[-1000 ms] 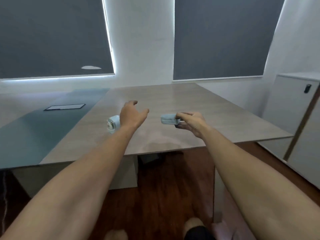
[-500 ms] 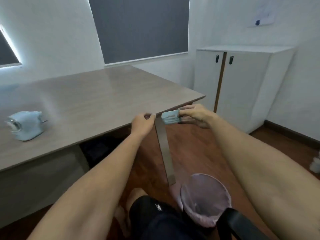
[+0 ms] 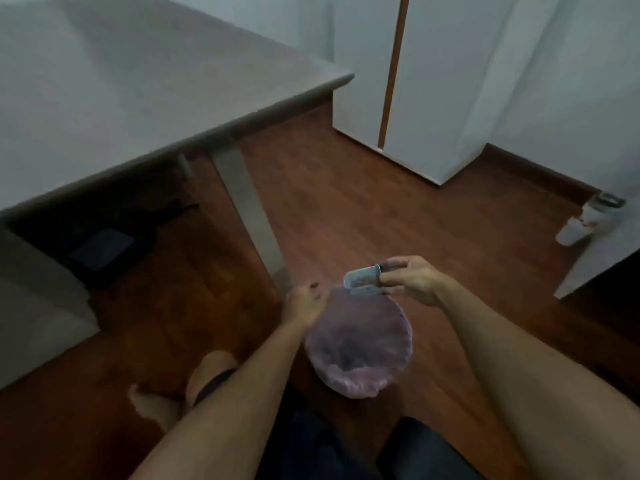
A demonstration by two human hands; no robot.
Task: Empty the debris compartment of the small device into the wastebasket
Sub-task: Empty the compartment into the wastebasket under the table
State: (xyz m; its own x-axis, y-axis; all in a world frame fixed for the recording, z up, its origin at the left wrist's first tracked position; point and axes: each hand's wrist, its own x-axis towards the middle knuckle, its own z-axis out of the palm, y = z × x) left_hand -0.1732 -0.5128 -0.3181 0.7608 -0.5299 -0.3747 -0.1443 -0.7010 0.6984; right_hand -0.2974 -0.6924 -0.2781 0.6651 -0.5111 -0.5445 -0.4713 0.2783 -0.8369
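A small pale-blue debris compartment (image 3: 362, 278) is pinched in my right hand (image 3: 412, 280), tilted with its open side toward the wastebasket. Dark bits show inside it. The wastebasket (image 3: 360, 344), lined with a pinkish plastic bag, stands on the floor right under the compartment. My left hand (image 3: 304, 304) is at the basket's left rim, fingers curled; whether it grips the bag is unclear in the blur. The small device itself is out of view.
The wooden table (image 3: 145, 84) fills the upper left, its metal leg (image 3: 249, 209) slanting down just behind the basket. A white cabinet (image 3: 433, 81) stands at the back right. A white bottle (image 3: 585, 220) is on the floor at right. My feet (image 3: 180, 389) are on the wooden floor.
The view has swung down from the table to the floor. My right hand carried the compartment down over the wastebasket and tilted it. My left hand dropped to the basket's rim.
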